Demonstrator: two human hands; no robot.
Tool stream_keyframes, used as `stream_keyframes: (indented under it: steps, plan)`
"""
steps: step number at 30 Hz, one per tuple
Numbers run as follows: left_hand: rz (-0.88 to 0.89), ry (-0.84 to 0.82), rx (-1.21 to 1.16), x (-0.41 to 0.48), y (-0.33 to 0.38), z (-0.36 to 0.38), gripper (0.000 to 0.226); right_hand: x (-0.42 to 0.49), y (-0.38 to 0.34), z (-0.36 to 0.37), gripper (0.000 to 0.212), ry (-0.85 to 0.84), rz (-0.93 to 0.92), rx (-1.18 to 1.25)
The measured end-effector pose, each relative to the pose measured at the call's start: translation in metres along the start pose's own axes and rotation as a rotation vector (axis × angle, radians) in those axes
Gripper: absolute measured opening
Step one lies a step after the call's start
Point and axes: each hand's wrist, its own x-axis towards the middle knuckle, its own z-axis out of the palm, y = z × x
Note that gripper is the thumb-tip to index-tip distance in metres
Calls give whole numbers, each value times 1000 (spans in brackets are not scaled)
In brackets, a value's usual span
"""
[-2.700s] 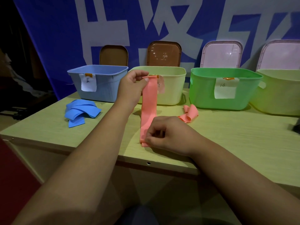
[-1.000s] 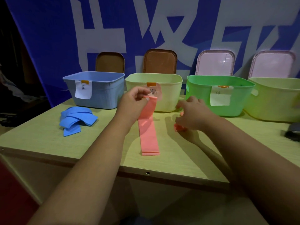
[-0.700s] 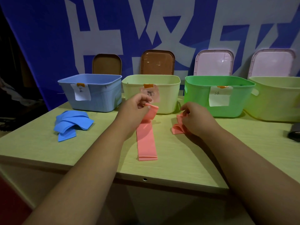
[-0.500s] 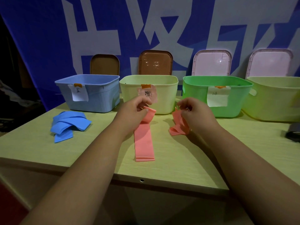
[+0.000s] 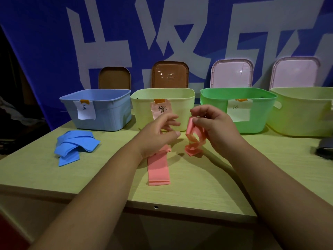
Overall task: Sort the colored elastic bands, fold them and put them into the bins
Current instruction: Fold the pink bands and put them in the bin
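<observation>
Pink is the colour in play. The right hand [image 5: 216,129] is up off the counter [image 5: 243,177], thumb and fingers pinched on the top of a crumpled pink band [image 5: 193,141] whose loose loops dangle down, the lowest one resting on or just at the surface. The left hand [image 5: 158,136] hovers just beside it at nine o'clock, fingers loosely curled with nothing visibly between them; the two hands are close but apart. From under that left hand, running toward six o'clock, a second pink band [image 5: 158,170] lies flat and straight on the counter. At twelve o'clock from the hands stands the pale yellow bin [image 5: 183,109] with the pink label [image 5: 161,110]; the blue bin [image 5: 108,114] sits at eleven, the green bin [image 5: 261,114] at one. A heap of blue bands [image 5: 75,147] lies out at nine o'clock, untouched. My read is that this is the straightening step before the fold. Next, the left hand needs to catch the dangling end so both hands can pull the tangle flat and double it over. Then it goes into the pink-labelled bin.
</observation>
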Motion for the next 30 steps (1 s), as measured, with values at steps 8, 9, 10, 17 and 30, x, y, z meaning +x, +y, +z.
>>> stream_keyframes:
  steps: [8,9,10,17,30]
  plan:
    - [4,3,-192,4,7,11,40,3,-1,-3,23,-33,-33,122]
    - [-2,21,-214,4,7,10,34,3,-1,-3,23,-13,-38,96]
    - [-10,40,-239,3,8,9,29,3,-1,-3,24,8,-40,67]
    - [-9,153,-490,1,7,0,27,-9,-8,4,10,-96,136,-140]
    - [-38,125,-705,8,-4,-2,60,-10,-8,5,7,-122,62,-333]
